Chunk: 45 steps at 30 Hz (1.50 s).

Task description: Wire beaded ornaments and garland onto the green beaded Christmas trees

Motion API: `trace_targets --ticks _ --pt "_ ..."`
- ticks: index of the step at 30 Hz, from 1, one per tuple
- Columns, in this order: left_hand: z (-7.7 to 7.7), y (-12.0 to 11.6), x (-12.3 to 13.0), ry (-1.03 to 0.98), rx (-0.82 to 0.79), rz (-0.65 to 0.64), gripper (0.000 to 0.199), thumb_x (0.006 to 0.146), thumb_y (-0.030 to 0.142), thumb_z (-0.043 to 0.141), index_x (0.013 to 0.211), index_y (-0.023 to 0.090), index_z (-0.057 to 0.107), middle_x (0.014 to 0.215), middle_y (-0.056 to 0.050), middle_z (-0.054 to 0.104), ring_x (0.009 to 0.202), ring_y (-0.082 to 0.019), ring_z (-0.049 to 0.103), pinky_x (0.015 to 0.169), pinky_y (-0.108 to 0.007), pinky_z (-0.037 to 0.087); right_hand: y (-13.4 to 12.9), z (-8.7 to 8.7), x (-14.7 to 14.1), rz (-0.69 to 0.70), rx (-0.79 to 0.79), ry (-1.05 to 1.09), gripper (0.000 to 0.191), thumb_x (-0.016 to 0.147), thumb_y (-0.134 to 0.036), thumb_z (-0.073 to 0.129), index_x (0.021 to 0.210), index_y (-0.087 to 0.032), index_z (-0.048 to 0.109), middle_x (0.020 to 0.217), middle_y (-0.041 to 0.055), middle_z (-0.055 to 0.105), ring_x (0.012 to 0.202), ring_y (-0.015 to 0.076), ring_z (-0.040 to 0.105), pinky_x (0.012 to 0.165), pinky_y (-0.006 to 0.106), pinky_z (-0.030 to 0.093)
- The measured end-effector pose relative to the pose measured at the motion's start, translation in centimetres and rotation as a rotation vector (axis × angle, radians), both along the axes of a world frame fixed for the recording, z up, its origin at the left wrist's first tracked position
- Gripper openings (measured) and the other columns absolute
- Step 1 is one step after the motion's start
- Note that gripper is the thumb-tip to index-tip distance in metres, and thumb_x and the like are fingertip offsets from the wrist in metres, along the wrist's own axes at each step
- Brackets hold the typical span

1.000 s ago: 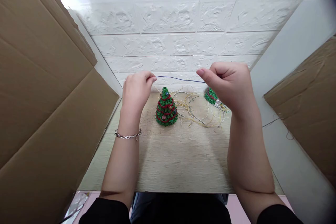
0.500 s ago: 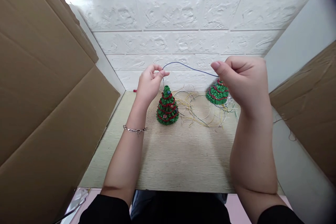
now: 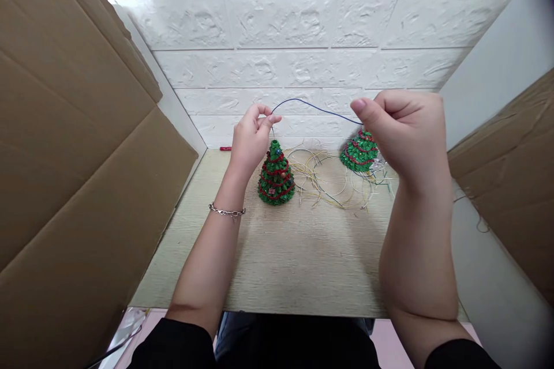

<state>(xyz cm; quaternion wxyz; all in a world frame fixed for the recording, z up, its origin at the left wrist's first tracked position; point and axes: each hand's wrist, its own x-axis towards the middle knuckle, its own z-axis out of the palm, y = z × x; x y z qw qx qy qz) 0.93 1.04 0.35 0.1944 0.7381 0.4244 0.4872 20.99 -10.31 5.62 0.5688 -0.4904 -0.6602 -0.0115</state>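
A thin blue wire (image 3: 318, 108) arches between my two hands. My left hand (image 3: 254, 131) pinches it near one end, and that end hangs just above the top of a small green tree (image 3: 276, 176) with red garland, upright on the table. My right hand (image 3: 400, 135) is closed around the other end, raised higher and to the right. Behind my right hand a second green tree (image 3: 358, 151) stands, partly hidden by it.
Tangled white, yellow and green wires (image 3: 322, 181) lie between and beside the trees on the wooden table (image 3: 303, 259). A small red object (image 3: 225, 149) sits at the back left. Cardboard (image 3: 78, 127) flanks the left, more cardboard (image 3: 515, 167) the right; a white brick-pattern wall (image 3: 303, 23) is behind.
My left hand has shifted slightly right and up with the wire. My right hand has moved a little to the right, still closed. The trees have not moved.
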Motion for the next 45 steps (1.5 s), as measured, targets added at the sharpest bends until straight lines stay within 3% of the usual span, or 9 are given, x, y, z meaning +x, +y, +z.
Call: trace_targets --ticks 3,13,17,27,34,38,45 --pt "0.3 -0.3 -0.2 -0.031 -0.007 -0.023 0.010 0.095 0.033 0.049 0.096 0.023 0.052 0.094 -0.001 0.074 0.049 -0.008 0.045 0.050 -0.026 0.040 -0.1 0.1 -0.1 -0.003 -0.001 0.008 0.056 0.090 -0.036 0.063 0.053 -0.021 0.023 0.052 -0.0032 0.022 0.050 0.0102 0.022 0.048 0.029 0.021" --pt "0.7 -0.9 0.1 0.013 0.021 -0.003 0.003 0.092 0.024 0.050 0.089 0.023 0.052 0.083 0.001 0.072 0.051 -0.009 0.046 0.055 -0.028 0.042 0.0 0.0 0.0 0.034 0.025 0.010 0.052 0.088 -0.024 0.062 0.052 -0.021 0.025 0.052 -0.0046 0.023 0.049 0.0092 0.022 0.048 0.029 0.019" --pt "0.6 -1.0 0.2 0.054 0.017 -0.002 0.004 0.093 0.023 0.050 0.090 0.023 0.052 0.089 0.000 0.074 0.053 -0.010 0.048 0.058 -0.028 0.043 0.1 0.0 0.0 0.017 0.015 0.009 0.052 0.087 -0.023 0.062 0.051 -0.020 0.025 0.052 -0.0044 0.023 0.050 0.0092 0.022 0.049 0.029 0.018" --pt "0.8 -1.0 -0.3 0.108 -0.030 -0.061 0.007 0.090 0.017 0.052 0.086 0.022 0.052 0.090 -0.001 0.074 0.079 -0.016 0.064 0.074 -0.029 0.050 0.0 -0.1 0.2 0.011 0.029 0.018 0.052 0.087 -0.022 0.062 0.051 -0.020 0.025 0.053 -0.0043 0.020 0.051 0.0095 0.019 0.050 0.030 0.016" --pt "1.0 -0.8 -0.9 0.122 -0.069 -0.102 0.004 0.089 0.021 0.053 0.085 0.022 0.053 0.086 -0.002 0.071 0.077 -0.015 0.064 0.068 -0.028 0.048 0.0 -0.1 0.2 -0.004 0.019 0.012 0.052 0.088 -0.022 0.064 0.051 -0.020 0.027 0.052 -0.0043 0.021 0.051 0.0097 0.020 0.050 0.031 0.017" --pt "1.5 -1.1 -1.5 0.154 -0.062 -0.158 0.007 0.087 0.023 0.056 0.081 0.019 0.057 0.094 -0.004 0.071 0.093 -0.018 0.064 0.079 -0.030 0.050 -0.1 -0.1 0.4 0.000 0.029 0.021 0.052 0.087 -0.018 0.064 0.050 -0.020 0.027 0.053 -0.0048 0.021 0.051 0.0091 0.019 0.050 0.030 0.017" --pt "2.6 -2.1 -2.3 0.307 -0.158 -0.156 0.009 0.083 0.025 0.059 0.081 0.018 0.065 0.101 -0.005 0.072 0.100 -0.021 0.064 0.090 -0.036 0.050 -0.2 -0.2 0.8 -0.070 0.042 -0.015 0.052 0.088 -0.019 0.065 0.050 -0.020 0.029 0.051 -0.0052 0.022 0.050 0.0085 0.022 0.051 0.030 0.018"
